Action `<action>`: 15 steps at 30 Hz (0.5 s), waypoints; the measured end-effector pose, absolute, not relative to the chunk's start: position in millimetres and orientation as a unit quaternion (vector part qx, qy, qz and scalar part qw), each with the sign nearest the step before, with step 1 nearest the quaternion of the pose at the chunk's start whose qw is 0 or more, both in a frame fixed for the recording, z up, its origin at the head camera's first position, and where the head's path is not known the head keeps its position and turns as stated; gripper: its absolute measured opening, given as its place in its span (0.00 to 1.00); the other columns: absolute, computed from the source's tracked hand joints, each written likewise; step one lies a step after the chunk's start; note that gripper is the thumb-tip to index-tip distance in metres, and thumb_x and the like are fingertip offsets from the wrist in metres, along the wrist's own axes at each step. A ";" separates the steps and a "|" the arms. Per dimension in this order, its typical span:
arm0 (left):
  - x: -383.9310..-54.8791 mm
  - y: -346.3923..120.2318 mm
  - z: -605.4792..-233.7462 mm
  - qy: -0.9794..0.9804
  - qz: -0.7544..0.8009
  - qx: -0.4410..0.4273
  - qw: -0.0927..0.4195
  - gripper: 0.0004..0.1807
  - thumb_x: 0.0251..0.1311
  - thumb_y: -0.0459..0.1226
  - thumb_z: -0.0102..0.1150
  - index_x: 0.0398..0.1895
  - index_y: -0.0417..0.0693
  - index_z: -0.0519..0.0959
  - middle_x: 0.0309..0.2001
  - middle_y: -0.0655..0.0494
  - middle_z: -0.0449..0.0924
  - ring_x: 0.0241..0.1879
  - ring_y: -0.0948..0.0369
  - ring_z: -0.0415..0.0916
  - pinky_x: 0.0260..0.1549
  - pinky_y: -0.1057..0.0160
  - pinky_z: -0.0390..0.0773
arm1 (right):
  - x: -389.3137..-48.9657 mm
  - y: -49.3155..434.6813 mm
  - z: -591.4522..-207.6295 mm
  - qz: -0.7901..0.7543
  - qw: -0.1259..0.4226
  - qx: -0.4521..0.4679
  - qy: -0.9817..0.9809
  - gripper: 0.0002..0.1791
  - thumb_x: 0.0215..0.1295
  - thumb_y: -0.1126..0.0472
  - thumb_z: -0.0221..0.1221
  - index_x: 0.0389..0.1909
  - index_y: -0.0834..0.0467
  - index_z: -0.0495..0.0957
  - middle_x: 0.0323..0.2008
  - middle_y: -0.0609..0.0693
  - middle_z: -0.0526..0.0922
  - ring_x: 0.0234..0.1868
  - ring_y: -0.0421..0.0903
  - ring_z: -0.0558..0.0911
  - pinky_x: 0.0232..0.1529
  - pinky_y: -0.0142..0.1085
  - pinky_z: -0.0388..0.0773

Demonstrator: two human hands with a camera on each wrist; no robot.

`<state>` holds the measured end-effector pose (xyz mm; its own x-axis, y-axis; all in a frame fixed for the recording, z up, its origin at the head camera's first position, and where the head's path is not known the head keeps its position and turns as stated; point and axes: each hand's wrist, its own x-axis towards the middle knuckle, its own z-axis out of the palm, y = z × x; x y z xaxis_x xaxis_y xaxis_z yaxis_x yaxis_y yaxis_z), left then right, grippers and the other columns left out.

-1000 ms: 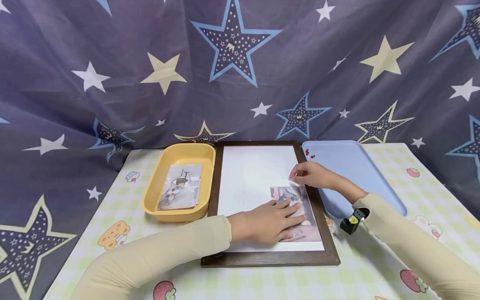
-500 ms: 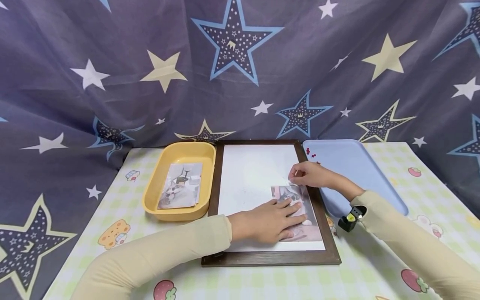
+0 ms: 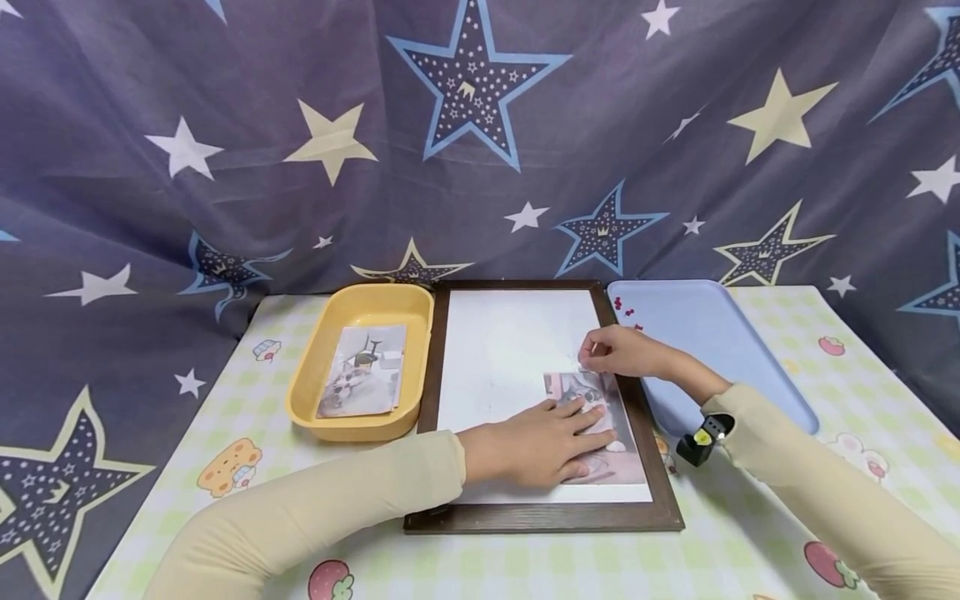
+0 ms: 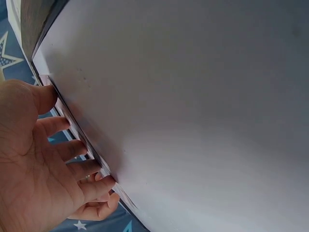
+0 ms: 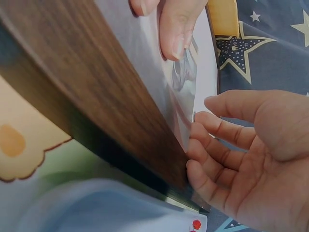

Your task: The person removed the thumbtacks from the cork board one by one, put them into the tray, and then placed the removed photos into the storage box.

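My left hand (image 3: 546,443) lies with spread fingers on a photo (image 3: 624,467), pressing it against a white board (image 3: 517,333) with a dark brown frame (image 3: 543,518). Part of the picture is hidden under that hand. Bent fingers of my right hand (image 3: 618,348) are at the photo's top edge, close to the frame's right side. In the right wrist view the thumb and index fingertip come close together; whether they pinch something small cannot be told. The left wrist view shows the left fingertips (image 4: 91,166) along the photo at the board's surface.
Left of the board is a yellow tray (image 3: 306,379) with another photo (image 3: 360,375) in it, perhaps a stack. A light blue tray (image 3: 720,350) stands to the right, holding several small red pins (image 3: 618,303). A starry curtain (image 3: 480,208) hangs behind the checked tablecloth (image 3: 262,533).
Both hands stay almost where they were, the left on the photo and the right at its top edge. One more red pin shows beside the right hand.
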<state>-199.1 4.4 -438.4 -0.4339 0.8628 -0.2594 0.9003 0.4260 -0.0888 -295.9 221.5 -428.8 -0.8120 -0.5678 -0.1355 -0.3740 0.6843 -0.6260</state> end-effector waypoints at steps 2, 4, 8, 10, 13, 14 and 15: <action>-199.7 4.6 -438.8 0.840 -0.107 0.525 0.086 0.31 0.81 0.54 0.32 0.83 0.65 0.48 0.83 0.55 0.45 0.82 0.52 0.46 0.76 0.50 0.61 | -296.1 221.4 -428.3 -0.300 0.163 -0.259 0.904 0.06 0.72 0.65 0.59 0.41 0.65 0.81 0.29 0.55 0.84 0.25 0.43 0.74 0.29 0.34 0.72; -199.8 4.7 -438.7 0.840 -0.109 0.525 0.086 0.31 0.81 0.54 0.32 0.83 0.65 0.48 0.83 0.55 0.45 0.82 0.53 0.46 0.76 0.50 0.61 | -295.9 221.4 -427.6 -0.300 0.166 -0.258 0.903 0.06 0.72 0.65 0.59 0.41 0.65 0.82 0.29 0.55 0.84 0.25 0.43 0.74 0.29 0.34 0.72; -200.2 5.2 -439.3 0.840 -0.112 0.524 0.086 0.31 0.81 0.54 0.32 0.83 0.66 0.48 0.84 0.56 0.44 0.82 0.53 0.46 0.76 0.51 0.61 | -295.7 221.8 -426.3 -0.302 0.168 -0.263 0.901 0.07 0.72 0.65 0.59 0.40 0.65 0.83 0.28 0.54 0.83 0.25 0.41 0.73 0.29 0.33 0.71; -200.7 5.4 -440.0 0.840 -0.112 0.524 0.087 0.31 0.81 0.54 0.32 0.83 0.66 0.48 0.84 0.56 0.44 0.82 0.53 0.46 0.76 0.50 0.61 | -295.7 222.4 -425.6 -0.303 0.167 -0.266 0.900 0.08 0.72 0.65 0.59 0.39 0.65 0.84 0.27 0.53 0.83 0.24 0.40 0.72 0.29 0.33 0.70; -201.1 5.5 -440.5 0.840 -0.111 0.524 0.089 0.31 0.81 0.54 0.32 0.83 0.66 0.47 0.84 0.56 0.44 0.82 0.53 0.45 0.76 0.50 0.61 | -295.4 223.5 -424.7 -0.309 0.171 -0.268 0.896 0.09 0.72 0.65 0.59 0.37 0.65 0.85 0.24 0.54 0.81 0.21 0.37 0.69 0.27 0.31 0.68; -201.2 5.6 -440.9 0.840 -0.111 0.524 0.089 0.31 0.81 0.54 0.32 0.83 0.66 0.47 0.84 0.56 0.44 0.82 0.53 0.45 0.76 0.50 0.61 | -295.2 223.7 -424.3 -0.312 0.173 -0.269 0.895 0.09 0.72 0.65 0.59 0.37 0.66 0.85 0.23 0.54 0.80 0.20 0.37 0.68 0.26 0.31 0.67; -201.2 5.5 -440.9 0.840 -0.112 0.524 0.089 0.31 0.81 0.54 0.32 0.83 0.66 0.47 0.84 0.56 0.44 0.82 0.53 0.45 0.76 0.50 0.61 | -295.0 224.0 -424.1 -0.314 0.175 -0.269 0.894 0.09 0.72 0.65 0.59 0.36 0.66 0.85 0.21 0.54 0.78 0.19 0.36 0.67 0.25 0.31 0.66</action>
